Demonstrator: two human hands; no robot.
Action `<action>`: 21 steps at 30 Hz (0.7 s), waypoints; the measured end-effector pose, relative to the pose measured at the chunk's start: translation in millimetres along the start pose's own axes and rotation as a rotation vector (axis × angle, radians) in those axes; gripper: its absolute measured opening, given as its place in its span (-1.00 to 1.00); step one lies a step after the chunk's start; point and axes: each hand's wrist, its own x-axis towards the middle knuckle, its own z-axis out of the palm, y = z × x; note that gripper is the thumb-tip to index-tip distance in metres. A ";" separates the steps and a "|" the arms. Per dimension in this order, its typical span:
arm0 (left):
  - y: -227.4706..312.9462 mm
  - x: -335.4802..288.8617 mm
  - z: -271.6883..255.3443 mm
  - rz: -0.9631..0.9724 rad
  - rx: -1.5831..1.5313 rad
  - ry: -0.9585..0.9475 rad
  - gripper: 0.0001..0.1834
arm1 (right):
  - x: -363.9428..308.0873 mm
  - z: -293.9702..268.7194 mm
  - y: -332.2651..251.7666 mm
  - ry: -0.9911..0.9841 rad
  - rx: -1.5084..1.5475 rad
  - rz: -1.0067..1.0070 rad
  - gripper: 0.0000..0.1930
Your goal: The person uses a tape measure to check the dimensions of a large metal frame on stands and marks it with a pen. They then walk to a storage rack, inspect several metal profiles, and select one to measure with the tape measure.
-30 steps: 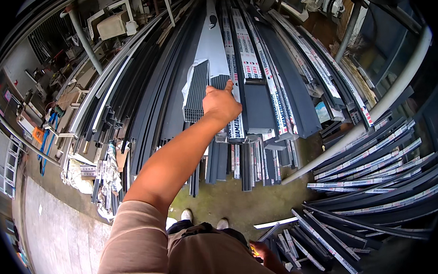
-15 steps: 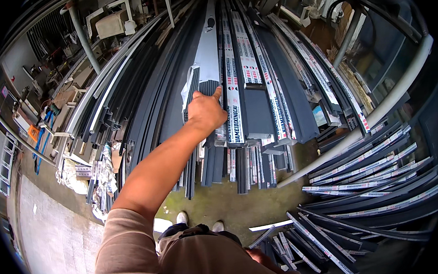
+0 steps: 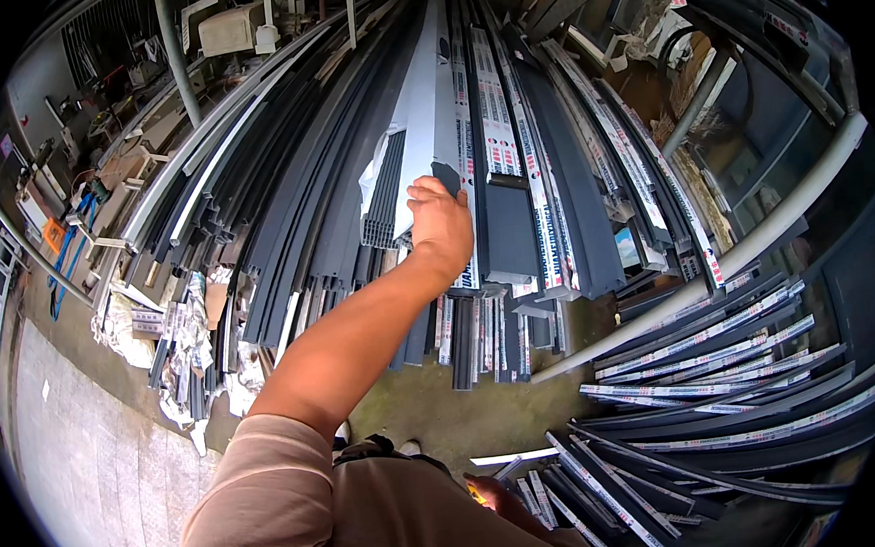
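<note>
My left hand (image 3: 440,223) reaches forward with its fingers curled over the near end of a white-filmed metal profile (image 3: 429,124). A dark patch shows on that profile right by my fingertips. Directly left of it lies a ribbed grey profile (image 3: 385,196), with torn white film (image 3: 372,167) hanging along its edge. Low in the view, my right hand (image 3: 493,493) is beside my body, partly hidden by my shirt. It holds a small yellow and red object (image 3: 475,493), too little of which shows to name.
Long dark profiles (image 3: 303,211) fill the rack, several with printed film (image 3: 496,119). A grey rail (image 3: 775,218) slants along the right side. More profiles (image 3: 727,426) are stacked low at the right, and shorter pieces (image 3: 611,493) lie near my right side. Crumpled wrapping (image 3: 196,333) hangs at the left.
My left hand has shifted right, its fingers now curled over the white-filmed profile. More of the ribbed profile shows at its left. The yellow and red object has come into view by my right hand.
</note>
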 end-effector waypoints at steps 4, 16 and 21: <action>16.1 -4.0 -10.5 0.123 0.079 -0.103 -0.35 | 3.5 0.1 2.9 0.019 0.047 -0.021 -0.46; -9.1 -26.2 -16.3 0.212 -0.337 0.063 0.00 | 51.7 -4.9 85.4 -0.075 0.224 0.041 -0.40; -6.9 -32.7 -5.5 0.098 -0.335 0.060 -0.04 | 18.1 9.9 73.5 -0.060 0.140 -0.017 -0.47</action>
